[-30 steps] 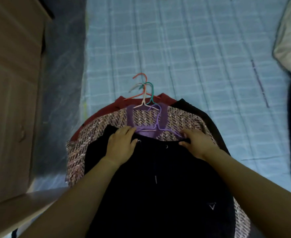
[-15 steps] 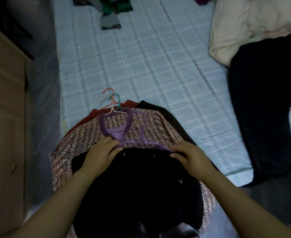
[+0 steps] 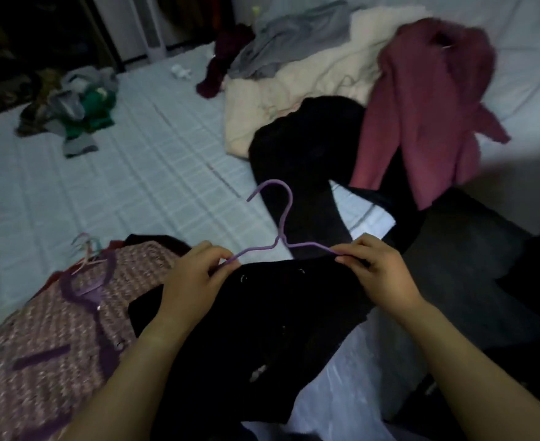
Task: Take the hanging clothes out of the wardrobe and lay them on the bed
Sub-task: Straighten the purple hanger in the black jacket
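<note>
Between both hands' grip (image 3: 289, 275), the purple hanger (image 3: 281, 230) carries black clothing (image 3: 275, 313).

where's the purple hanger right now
In the head view the purple hanger is at centre, held at its two ends by the left hand and right hand, above the black garment.

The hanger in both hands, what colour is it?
Purple, seen in the head view, its ends held by the left hand and right hand.

I see the bed (image 3: 128, 173), pale blue checked cover, carrying a pink tweed jacket (image 3: 55, 329) at lower left, a small green-and-grey pile (image 3: 77, 113) upper left, and a cream blanket (image 3: 294, 90), black trousers (image 3: 300, 173) and mauve top (image 3: 421, 106) at right.
</note>
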A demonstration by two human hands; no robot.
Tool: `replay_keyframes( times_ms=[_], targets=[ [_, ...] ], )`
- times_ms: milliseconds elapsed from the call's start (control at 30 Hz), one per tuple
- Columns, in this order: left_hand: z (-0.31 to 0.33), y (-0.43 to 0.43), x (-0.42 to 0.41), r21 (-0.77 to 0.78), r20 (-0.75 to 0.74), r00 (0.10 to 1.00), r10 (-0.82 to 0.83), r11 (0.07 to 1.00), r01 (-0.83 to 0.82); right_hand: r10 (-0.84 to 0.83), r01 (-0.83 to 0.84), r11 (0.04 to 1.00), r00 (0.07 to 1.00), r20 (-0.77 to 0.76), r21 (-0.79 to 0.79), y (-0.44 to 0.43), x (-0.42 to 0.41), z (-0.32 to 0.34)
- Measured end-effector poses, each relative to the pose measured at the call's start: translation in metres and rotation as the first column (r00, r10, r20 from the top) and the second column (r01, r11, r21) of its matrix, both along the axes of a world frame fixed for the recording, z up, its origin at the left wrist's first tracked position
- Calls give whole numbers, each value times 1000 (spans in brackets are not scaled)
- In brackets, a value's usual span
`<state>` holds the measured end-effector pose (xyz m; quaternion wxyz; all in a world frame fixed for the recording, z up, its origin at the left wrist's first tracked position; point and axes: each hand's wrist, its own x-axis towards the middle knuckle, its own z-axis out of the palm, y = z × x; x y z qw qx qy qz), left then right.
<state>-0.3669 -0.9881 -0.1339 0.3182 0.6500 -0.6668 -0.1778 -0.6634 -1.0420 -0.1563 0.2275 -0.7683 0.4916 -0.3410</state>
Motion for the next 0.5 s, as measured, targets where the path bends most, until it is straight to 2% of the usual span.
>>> replay_keyframes(
  times_ms=[200, 500],
  targets=[
    [47, -53, -98, -88, -28, 995, -95, 992, 92, -176, 179, 966, 984, 31, -185, -25, -97, 46],
    [79, -175, -140, -225, -159, 986, -51, 974, 14, -151, 114, 901, 987, -55, -418, -167, -135, 104]
  ],
)
